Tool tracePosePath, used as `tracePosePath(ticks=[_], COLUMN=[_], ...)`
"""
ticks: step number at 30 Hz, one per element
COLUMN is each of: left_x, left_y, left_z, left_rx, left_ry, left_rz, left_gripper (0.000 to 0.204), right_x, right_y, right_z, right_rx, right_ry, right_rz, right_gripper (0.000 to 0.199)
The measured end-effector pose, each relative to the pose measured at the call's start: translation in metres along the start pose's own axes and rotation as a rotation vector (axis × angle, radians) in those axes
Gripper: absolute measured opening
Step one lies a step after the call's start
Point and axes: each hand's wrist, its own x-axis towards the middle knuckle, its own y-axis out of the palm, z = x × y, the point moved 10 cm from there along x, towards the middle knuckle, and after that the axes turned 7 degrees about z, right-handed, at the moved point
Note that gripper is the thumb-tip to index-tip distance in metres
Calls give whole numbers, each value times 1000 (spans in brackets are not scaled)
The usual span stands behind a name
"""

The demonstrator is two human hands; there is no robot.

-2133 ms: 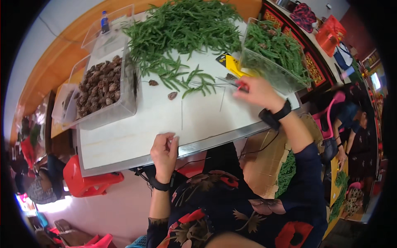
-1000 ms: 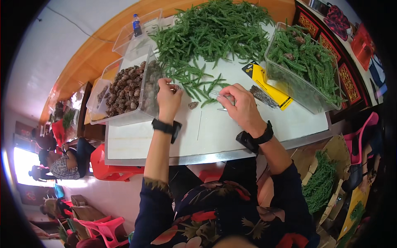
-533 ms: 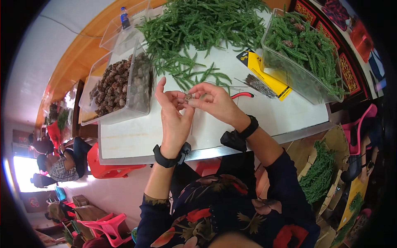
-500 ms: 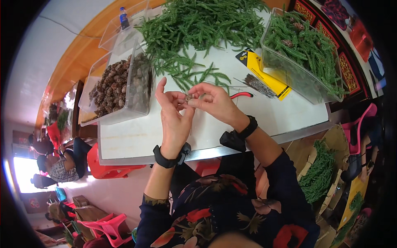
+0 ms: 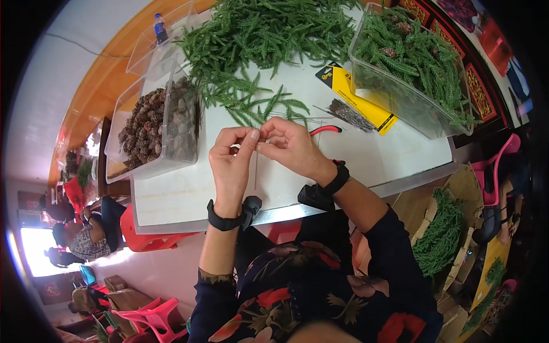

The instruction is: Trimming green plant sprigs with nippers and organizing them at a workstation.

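Note:
In front of me, over the near part of the table, my left hand (image 5: 229,160) and my right hand (image 5: 294,150) meet at the fingertips, both pinched. A small brown pine cone sits in my left fingers, mostly hidden by them. From the pinch a thin wire (image 5: 255,176) hangs down, and my right thumb and finger close on it at the top. Just right of my right hand lie pliers with a red and black handle (image 5: 326,129). Loose green artificial pine sprigs (image 5: 263,103) lie just beyond my fingers.
A clear bin of pine cones (image 5: 146,128) stands left. At right are a clear bin of green sprigs (image 5: 412,68), a yellow and black package (image 5: 366,103) and a bundle of dark wires (image 5: 350,114). A green heap (image 5: 274,34) covers the far table (image 5: 171,197).
My fingers have closed in around the small pine cone, which showed between them before. My left fingers have curled inward. The whole view has shifted slightly.

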Motion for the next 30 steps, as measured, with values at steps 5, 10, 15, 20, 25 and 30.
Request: tracePosePath(ticks=[5, 10, 15, 20, 25, 30], left_x=[0, -2, 1, 5, 4, 3], left_y=[2, -2, 1, 4, 12, 5], left_z=[0, 8, 8, 7, 17, 12], left_rx=[-117, -177, -286, -373, -604, -313], left_ry=[-4, -48, -91, -104, -209, -127], left_rz=[13, 19, 33, 69, 97, 56], left_gripper=[7, 7, 9, 12, 14, 17], right_x=[-2, -1, 1, 3, 2, 1], right_y=[-1, 3, 2, 3, 3, 7], right_z=[0, -3, -1, -2, -6, -4], right_rx=[-151, -71, 77, 74, 147, 149], right_ry=[31, 56, 66, 63, 78, 82], right_rz=[5, 18, 61, 105, 143, 171], right_gripper=[18, 19, 21, 19, 17, 17])
